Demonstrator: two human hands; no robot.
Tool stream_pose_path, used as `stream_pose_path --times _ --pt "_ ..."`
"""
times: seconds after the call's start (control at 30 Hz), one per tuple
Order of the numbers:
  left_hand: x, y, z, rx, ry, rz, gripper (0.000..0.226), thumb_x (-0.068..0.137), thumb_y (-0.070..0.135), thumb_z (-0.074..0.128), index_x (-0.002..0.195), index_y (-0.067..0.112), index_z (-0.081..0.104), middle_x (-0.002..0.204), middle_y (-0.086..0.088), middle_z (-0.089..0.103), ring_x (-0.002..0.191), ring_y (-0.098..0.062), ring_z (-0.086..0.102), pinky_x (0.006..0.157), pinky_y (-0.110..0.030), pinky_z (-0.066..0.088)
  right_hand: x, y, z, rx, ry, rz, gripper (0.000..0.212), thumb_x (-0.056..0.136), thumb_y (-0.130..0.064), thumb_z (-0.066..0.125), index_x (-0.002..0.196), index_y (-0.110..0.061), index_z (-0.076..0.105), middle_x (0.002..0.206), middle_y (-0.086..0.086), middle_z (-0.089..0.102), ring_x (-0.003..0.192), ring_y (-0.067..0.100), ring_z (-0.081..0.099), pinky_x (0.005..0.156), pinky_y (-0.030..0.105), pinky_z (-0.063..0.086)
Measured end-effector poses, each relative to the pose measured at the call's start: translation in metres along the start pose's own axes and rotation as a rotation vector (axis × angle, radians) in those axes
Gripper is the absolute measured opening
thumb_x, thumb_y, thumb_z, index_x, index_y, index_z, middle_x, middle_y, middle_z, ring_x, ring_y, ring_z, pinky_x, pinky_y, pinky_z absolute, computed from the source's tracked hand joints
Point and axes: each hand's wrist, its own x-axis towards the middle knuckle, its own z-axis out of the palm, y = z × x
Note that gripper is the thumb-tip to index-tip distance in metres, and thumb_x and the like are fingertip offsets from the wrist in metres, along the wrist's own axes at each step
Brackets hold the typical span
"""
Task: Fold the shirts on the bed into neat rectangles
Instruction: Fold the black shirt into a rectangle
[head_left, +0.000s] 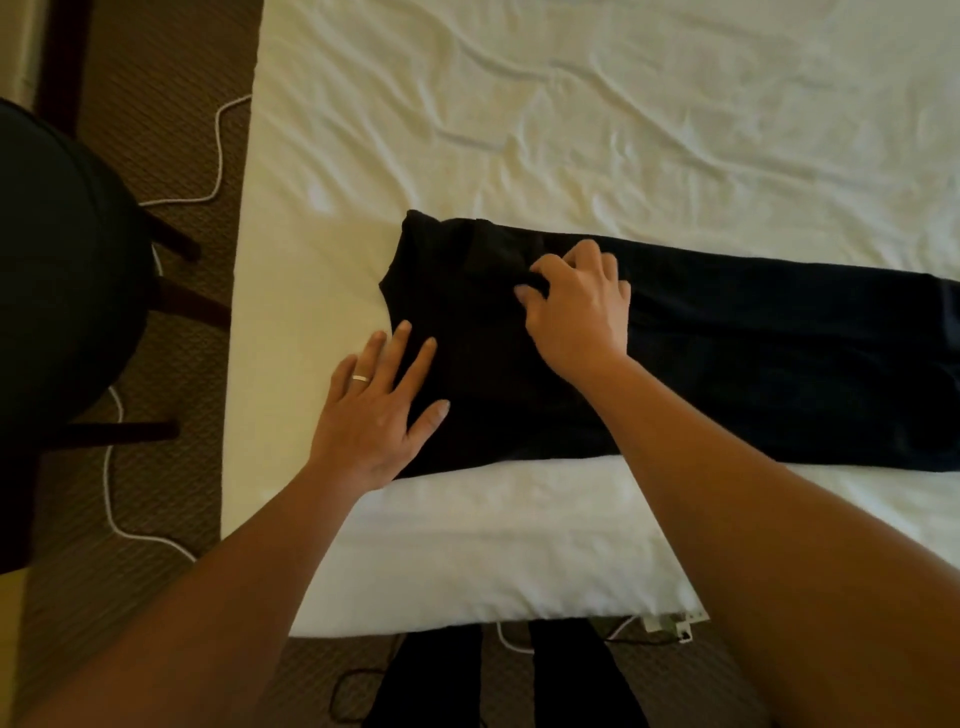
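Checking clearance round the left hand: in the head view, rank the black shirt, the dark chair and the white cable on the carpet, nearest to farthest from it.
1. Black shirt: under the left hand, fingers flat on it.
2. White cable: on the carpet, left of the bed.
3. Dark chair: farther left; its legs lie close to the cable, so this ranking is loose.
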Motion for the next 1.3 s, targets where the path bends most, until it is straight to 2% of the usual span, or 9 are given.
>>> stream_pose_path --times 0.13,0.27,0.43,0.57,0.8,0.9,1.0,1.2,1.3 --pt "-0.001 -0.004 0.000 -0.013 -0.018 -0.006 0.070 0.101 0.067 0.007 0.163 0.034 0.004 0.172 0.003 -0.003 0.158 -0.024 0.003 0.123 -0.047 0.015 -0.053 -0.004 -0.012 0.279 0.295 -0.201 0.018 0.095 -0.030 0.066 0.102 -0.016 0.074 0.113 0.002 0.060 0.105 0.025 0.051 0.087 0.038 0.042" --pt "-0.001 -0.003 -0.004 -0.031 -0.023 0.006 0.068 0.101 0.062 0.015 0.162 0.031 0.016 0.171 -0.001 0.006 0.157 -0.028 0.012 0.120 -0.051 0.021 -0.122 0.004 -0.020 0.722 -0.407 0.053 0.002 0.094 -0.023 0.070 0.095 -0.024 0.072 0.085 -0.004 0.070 0.078 0.014 0.067 0.075 0.038 0.058" --pt "0.000 -0.004 -0.010 -0.051 -0.049 0.025 0.068 0.102 0.064 0.016 0.163 0.032 0.012 0.172 0.001 -0.001 0.158 -0.026 0.004 0.122 -0.050 0.015 -0.135 0.030 -0.024 0.881 -0.737 0.229 0.010 0.092 -0.013 0.071 0.082 -0.014 0.068 0.076 -0.005 0.067 0.075 0.004 0.064 0.079 0.027 0.048" --pt "0.001 -0.005 -0.009 -0.034 -0.062 0.016 0.068 0.103 0.064 0.016 0.163 0.032 0.010 0.172 0.001 -0.003 0.158 -0.027 0.002 0.123 -0.050 0.014 -0.131 0.025 -0.033 0.851 -1.338 0.168 0.018 0.098 -0.017 0.062 0.104 -0.004 0.072 0.101 0.011 0.075 0.090 0.014 0.071 0.084 0.025 0.055" --pt "-0.001 -0.003 -0.007 -0.049 -0.023 0.033 0.075 0.098 0.066 0.009 0.163 0.030 0.016 0.172 -0.001 0.005 0.157 -0.029 0.010 0.120 -0.052 0.019 -0.076 0.016 -0.011 0.581 -0.316 0.209 0.028 0.095 -0.047 0.065 0.084 -0.021 0.062 0.074 0.006 0.067 0.061 0.020 0.064 0.059 0.028 0.055" --pt "0.000 -0.003 -0.003 -0.027 -0.015 0.007 0.074 0.098 0.067 0.010 0.163 0.030 0.016 0.172 -0.001 0.005 0.157 -0.029 0.011 0.120 -0.051 0.019 -0.069 -0.013 0.000 0.129 -0.331 0.134 0.045 0.089 -0.068 0.057 0.087 -0.023 0.056 0.073 -0.003 0.060 0.062 0.017 0.060 0.059 0.033 0.054" --pt "0.000 -0.001 -0.001 -0.030 -0.008 0.009 0.073 0.099 0.066 0.010 0.163 0.030 0.016 0.172 -0.002 0.006 0.157 -0.029 0.012 0.119 -0.051 0.019 -0.068 -0.030 0.006 -0.141 -0.409 -0.017 0.032 0.095 -0.051 0.056 0.086 -0.020 0.056 0.075 -0.001 0.059 0.063 0.018 0.058 0.059 0.033 0.053" --pt "0.003 -0.003 -0.002 -0.016 -0.003 0.002 0.070 0.099 0.065 0.016 0.160 0.031 0.020 0.171 -0.001 0.011 0.155 -0.030 0.015 0.117 -0.051 0.022 -0.052 -0.026 -0.022 0.102 -1.123 0.032 0.020 0.091 -0.030 0.065 0.086 -0.011 0.066 0.078 0.010 0.075 0.063 0.024 0.068 0.061 0.031 0.053" --pt "0.010 -0.003 -0.005 -0.008 0.002 0.000 0.067 0.099 0.065 0.020 0.156 0.031 0.031 0.167 -0.003 0.021 0.151 -0.032 0.024 0.111 -0.052 0.027 -0.028 -0.030 -0.036 0.283 -0.979 0.000 0.029 0.095 -0.036 0.066 0.089 -0.007 0.068 0.074 0.009 0.072 0.059 0.023 0.063 0.061 0.034 0.051"
